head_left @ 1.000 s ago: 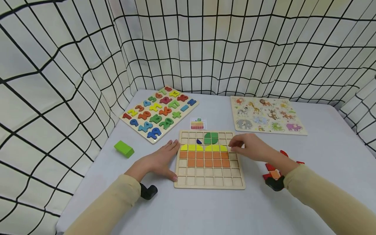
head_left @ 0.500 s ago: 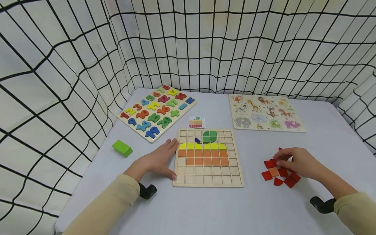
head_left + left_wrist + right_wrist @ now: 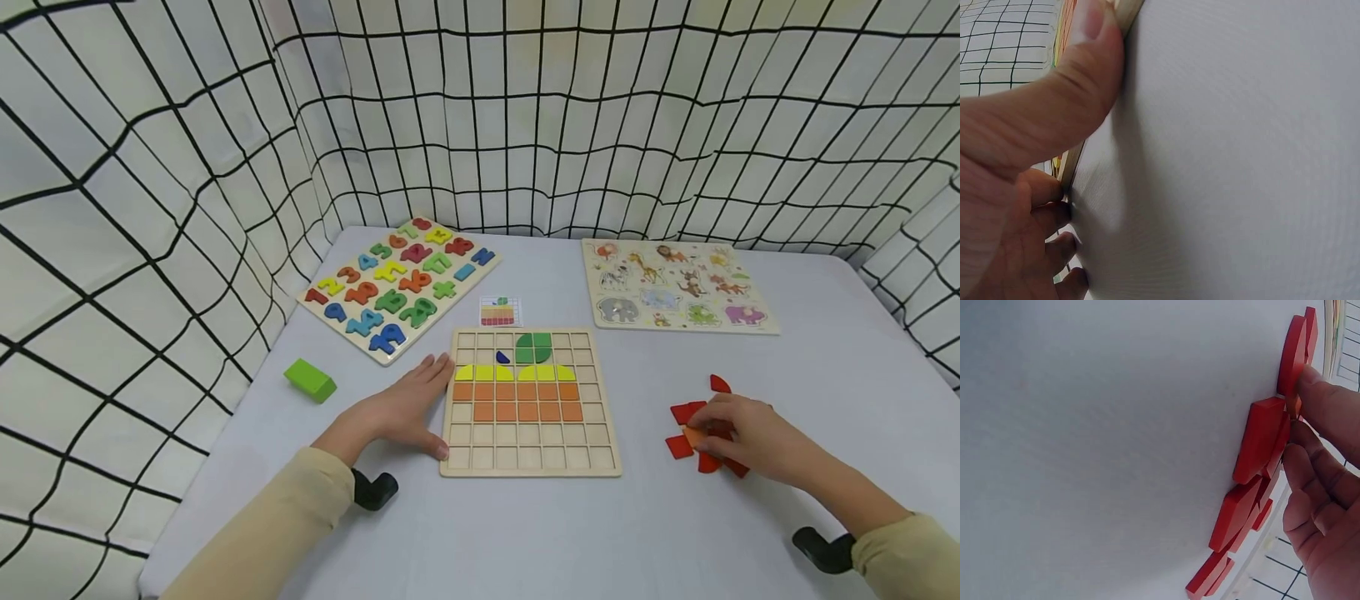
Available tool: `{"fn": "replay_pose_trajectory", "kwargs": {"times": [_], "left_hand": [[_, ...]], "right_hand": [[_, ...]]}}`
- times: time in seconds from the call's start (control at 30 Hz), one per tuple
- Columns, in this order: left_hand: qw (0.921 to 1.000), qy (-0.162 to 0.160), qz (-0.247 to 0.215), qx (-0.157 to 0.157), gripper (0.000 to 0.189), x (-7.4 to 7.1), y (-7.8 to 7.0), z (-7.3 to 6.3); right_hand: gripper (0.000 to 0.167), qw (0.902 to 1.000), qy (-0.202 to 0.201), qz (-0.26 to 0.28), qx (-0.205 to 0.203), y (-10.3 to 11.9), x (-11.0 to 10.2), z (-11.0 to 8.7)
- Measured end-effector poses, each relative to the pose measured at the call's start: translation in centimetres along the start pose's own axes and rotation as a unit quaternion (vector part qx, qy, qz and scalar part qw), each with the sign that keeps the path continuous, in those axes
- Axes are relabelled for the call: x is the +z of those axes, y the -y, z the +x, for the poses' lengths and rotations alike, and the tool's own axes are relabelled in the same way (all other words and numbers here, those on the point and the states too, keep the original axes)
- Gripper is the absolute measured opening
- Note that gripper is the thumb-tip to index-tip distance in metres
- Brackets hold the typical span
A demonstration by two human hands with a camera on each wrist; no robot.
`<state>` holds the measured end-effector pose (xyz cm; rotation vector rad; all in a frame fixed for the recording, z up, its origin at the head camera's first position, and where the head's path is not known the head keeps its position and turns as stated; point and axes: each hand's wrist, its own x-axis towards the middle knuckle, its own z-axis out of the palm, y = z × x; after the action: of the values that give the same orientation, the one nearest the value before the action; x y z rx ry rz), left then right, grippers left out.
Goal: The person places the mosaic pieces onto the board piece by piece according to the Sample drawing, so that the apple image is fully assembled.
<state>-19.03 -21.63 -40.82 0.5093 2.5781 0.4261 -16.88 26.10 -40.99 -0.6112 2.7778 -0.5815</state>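
My left hand (image 3: 405, 412) lies at the left edge of a wooden grid board (image 3: 531, 460), thumb and fingers spread along that edge. Orange squares (image 3: 527, 402) fill part of two rows. Above them sit yellow pieces (image 3: 547, 373), a blue piece (image 3: 502, 357) and a green leaf shape (image 3: 533, 348). To the right, my right hand (image 3: 761, 437) reaches into a loose group of red pieces (image 3: 679, 447). Its thumb and finger pinch an orange square tile (image 3: 694, 436) among them. In the right wrist view, red tiles (image 3: 1260, 439) lie beside the fingertips; the orange tile is mostly hidden there.
Behind the board lies a small picture card (image 3: 500, 312). A number puzzle (image 3: 397, 287) stands at the back left, an animal puzzle (image 3: 678, 287) at the back right. A green block (image 3: 311, 380) rests left of my left hand. Black netting (image 3: 510, 125) encloses the white table.
My right hand has left the board's right edge for the red pieces, then shifted slightly left and down onto the orange tile. The left hand has stayed at the board.
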Motion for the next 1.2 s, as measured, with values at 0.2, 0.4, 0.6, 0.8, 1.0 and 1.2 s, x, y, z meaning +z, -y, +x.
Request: {"fn": "replay_pose_trajectory", "kwargs": {"times": [0.2,0.4,0.6,0.8,1.0,1.2], "left_hand": [[1.0000,-0.003,0.000,0.000,0.129,0.1,0.1,0.0],[1.0000,-0.004,-0.001,0.003,0.128,0.1,0.1,-0.1],[1.0000,0.000,0.002,0.001,0.128,0.0,0.0,-0.1],[1.0000,0.005,0.007,0.002,0.127,-0.1,-0.1,-0.2],[0.9999,0.015,0.008,-0.001,0.128,-0.3,-0.1,-0.2],[0.9999,0.013,-0.004,-0.004,0.127,-0.5,-0.3,-0.4]], "right_hand": [[0.020,0.9998,0.007,0.017,0.006,0.2,-0.2,0.0],[0.020,0.9994,0.004,0.034,-0.009,0.4,-1.1,0.1],[0.015,0.9984,-0.017,0.049,-0.021,2.5,-1.5,2.0],[0.011,0.9953,-0.003,0.095,-0.019,6.2,-0.4,5.1],[0.007,0.9903,0.018,0.126,-0.056,10.1,1.6,8.8],[0.003,0.9859,0.044,0.136,-0.087,14.7,3.3,12.3]]}}
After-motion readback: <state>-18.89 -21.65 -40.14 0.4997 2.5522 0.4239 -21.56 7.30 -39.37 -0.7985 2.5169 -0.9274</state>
